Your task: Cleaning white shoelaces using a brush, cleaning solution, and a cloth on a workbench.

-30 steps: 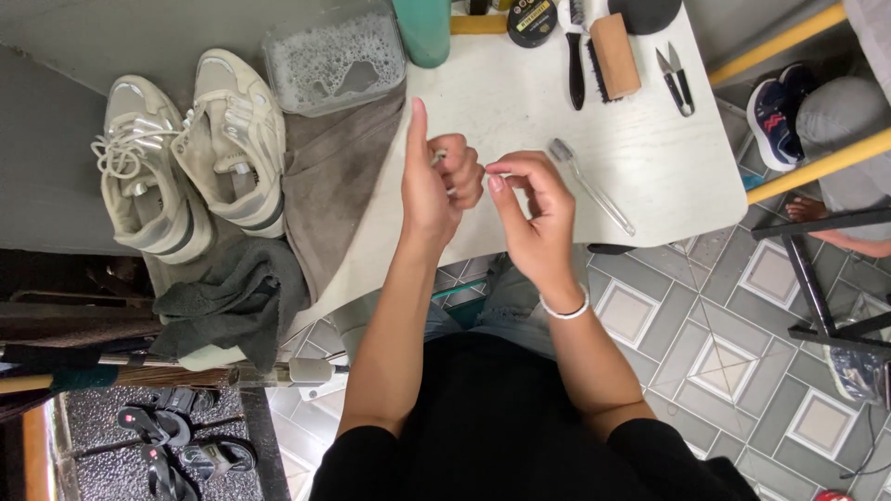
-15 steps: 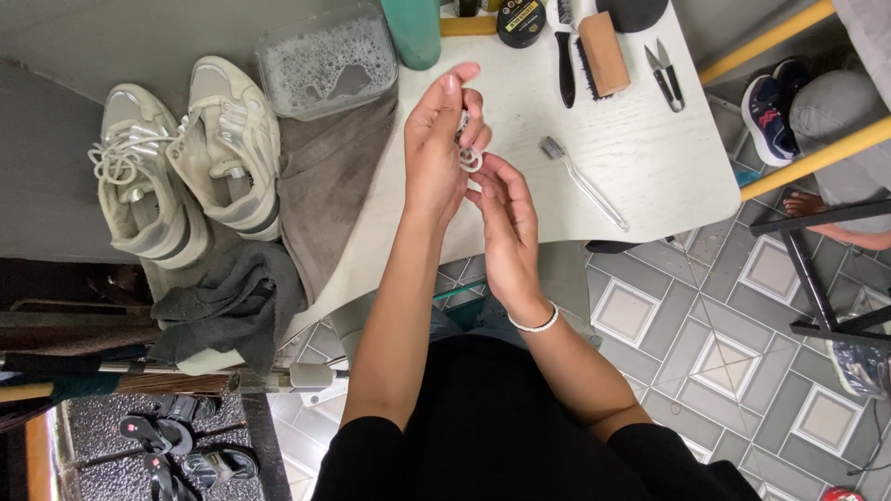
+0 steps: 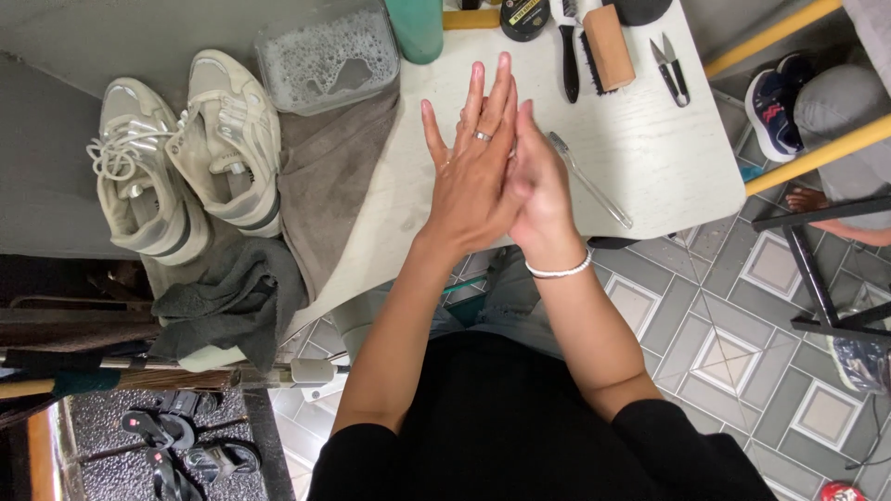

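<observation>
The head view shows both hands raised over the white worktop point(image 3: 650, 176), pressed flat against each other. A second ago the fingers of both were curled together around something small and pale near the fingertips; half a second ago the left hand was already stretching upward while the right worked at its fingers. Now the left hand point(image 3: 473, 176) is spread open, fingers straight and fanned, back toward the camera, with a silver ring point(image 3: 483, 136) seated on one of its middle fingers. The right hand point(image 3: 538, 186) lies palm-to-palm against it, also flat and holding nothing, a white bracelet point(image 3: 559, 271) on its wrist. As I judge it, the fiddling at the fingers is over and the ring sits in place, with the right hand's fingertips close beside it.

Just right of the hands, a clear toothbrush point(image 3: 589, 181) lies on the worktop, untouched. Farther back are a wooden-backed brush point(image 3: 608, 46), a black-handled brush point(image 3: 568, 56) and small snips point(image 3: 670, 67). To the left stands a tub of soapy water point(image 3: 325, 56), next to a brown cloth point(image 3: 329, 176), a pair of pale sneakers point(image 3: 186, 153) and a dark grey rag point(image 3: 232, 297).
</observation>
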